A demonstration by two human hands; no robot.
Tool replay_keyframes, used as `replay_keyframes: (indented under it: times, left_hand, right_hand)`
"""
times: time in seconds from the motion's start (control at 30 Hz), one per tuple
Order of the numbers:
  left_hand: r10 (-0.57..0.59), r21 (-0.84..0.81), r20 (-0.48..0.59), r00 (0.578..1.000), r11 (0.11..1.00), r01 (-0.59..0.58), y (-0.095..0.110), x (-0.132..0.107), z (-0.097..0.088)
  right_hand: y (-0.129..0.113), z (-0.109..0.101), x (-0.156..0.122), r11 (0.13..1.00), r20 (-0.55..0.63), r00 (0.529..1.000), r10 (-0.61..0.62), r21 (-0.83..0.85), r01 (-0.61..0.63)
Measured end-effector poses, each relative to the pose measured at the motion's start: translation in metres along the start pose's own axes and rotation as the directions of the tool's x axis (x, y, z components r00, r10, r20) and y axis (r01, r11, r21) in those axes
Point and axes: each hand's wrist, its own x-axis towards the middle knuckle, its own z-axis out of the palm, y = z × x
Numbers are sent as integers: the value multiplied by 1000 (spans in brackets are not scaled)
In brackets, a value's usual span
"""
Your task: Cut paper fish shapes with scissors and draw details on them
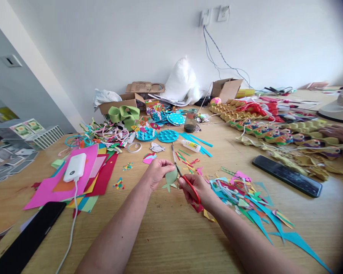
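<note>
My left hand (157,173) pinches a pale green paper fish (170,178) by its upper edge, its forked tail hanging down. In my right hand (198,188) is a pair of scissors (192,186) with red handles. The scissor blades point up and away, lying along the right edge of the fish; whether they touch the paper I cannot tell. Just beyond my hands lie a pink, red and blue paper piece (149,158), a white fish-shaped cutout (157,147) and a glue bottle (191,145). Small confetti dots (119,183) are to the left of my left hand.
Coloured paper sheets (103,179) and a white power bank (75,167) with a cable lie left. Paper scraps (246,201) spread right, near a black phone (287,176). Blue dotted discs (167,136), a glass jar (191,121) and egg cartons (263,129) stand farther back.
</note>
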Motion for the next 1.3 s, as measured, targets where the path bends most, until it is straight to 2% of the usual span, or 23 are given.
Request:
replay_keyframes:
  times: [0.6,1.1,1.2,1.3]
  left_hand:
    - [-1,22,21,1000,1000,0,0,0,-2]
    - [-30,-90,38,999,995,34,1,-1,-2]
    - [-52,-120,69,996,991,60,3,-2,-2]
    - [-65,-86,73,995,994,71,4,-3,-2]
  right_hand:
    - [-5,0,-3,1000,17,1000,-11,-22,12]
    - [1,-2,0,1000,-20,1000,-15,6,15]
    - [-1,-2,-1,1000,-46,999,-2,7,2]
    - [-2,-4,0,998,-151,988,-31,47,39]
